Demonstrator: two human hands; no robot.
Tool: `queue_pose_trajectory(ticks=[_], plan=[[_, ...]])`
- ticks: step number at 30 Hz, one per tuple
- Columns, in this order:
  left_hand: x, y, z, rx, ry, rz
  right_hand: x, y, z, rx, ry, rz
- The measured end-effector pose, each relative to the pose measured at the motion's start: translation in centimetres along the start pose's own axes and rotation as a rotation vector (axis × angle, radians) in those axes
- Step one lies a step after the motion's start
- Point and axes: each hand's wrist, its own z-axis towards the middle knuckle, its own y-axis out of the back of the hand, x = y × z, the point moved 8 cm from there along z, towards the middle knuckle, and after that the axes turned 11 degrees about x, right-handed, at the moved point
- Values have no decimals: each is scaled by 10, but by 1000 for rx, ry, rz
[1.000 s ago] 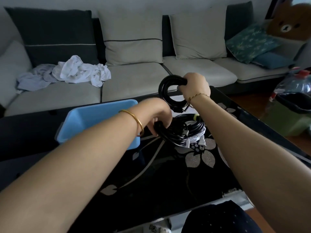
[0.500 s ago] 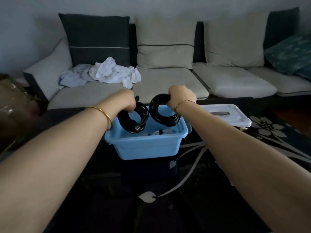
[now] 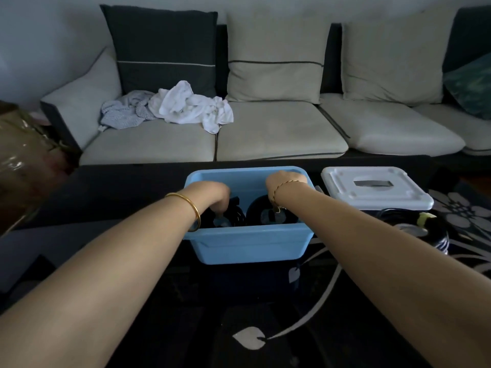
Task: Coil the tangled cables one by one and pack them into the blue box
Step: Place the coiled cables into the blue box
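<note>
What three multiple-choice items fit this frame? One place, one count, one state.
1. Where is the white lid?
A) on top of the blue box
B) inside the box
C) on the table, right of the box

2. How many black cable coils are in the box?
A) one
B) two
C) four

3. What state is the box in?
A) open, left hand and right hand reaching in
B) closed
C) tipped on its side

Key:
1 C, the lid lies flat beside the box's right wall.
2 B, the left coil and right coil sit side by side.
3 A, both hands dip past the open rim.
</note>
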Motion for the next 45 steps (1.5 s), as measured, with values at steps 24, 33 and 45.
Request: queue_pose_trajectory(ticks=[24, 33, 45], plan=[[-170, 120, -106, -682, -555, -610, -235, -6, -88, -294, -270, 396], [-270, 84, -61, -315, -514, -450, -264, -75, -84, -24, -282, 457], [-286, 108, -60, -439, -691, -607, -264, -56, -103, -398, -159, 792]])
